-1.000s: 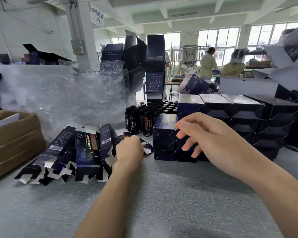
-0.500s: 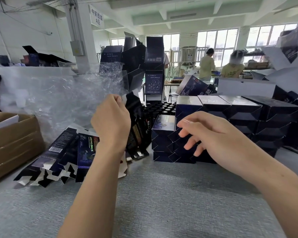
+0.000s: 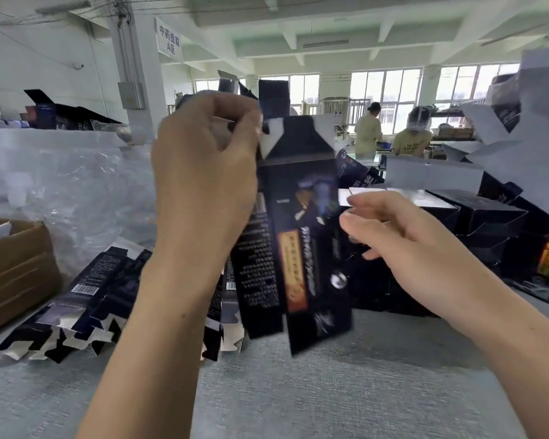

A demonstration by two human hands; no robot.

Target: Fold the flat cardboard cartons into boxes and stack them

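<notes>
My left hand [image 3: 203, 166] holds a flat dark carton [image 3: 295, 236] upright in front of me, pinching it near its top flaps. The carton hangs above the grey table [image 3: 298, 391], blurred, with an orange label on its face. My right hand [image 3: 393, 242] hovers just right of the carton with fingers loosely bent, holding nothing. A heap of flat cartons [image 3: 86, 299] lies on the table to the left. Folded dark boxes [image 3: 476, 223] are stacked behind my right hand.
A brown cardboard box [image 3: 16, 274] stands at the left edge. Crumpled clear plastic wrap [image 3: 67, 191] piles up behind the flat cartons. More opened cartons tower at the right [image 3: 520, 122]. Two people [image 3: 390, 134] work at a far bench.
My left hand picked one flat carton off the heap and raised it upright to chest height. My right hand left the stacked boxes and moved toward the carton.
</notes>
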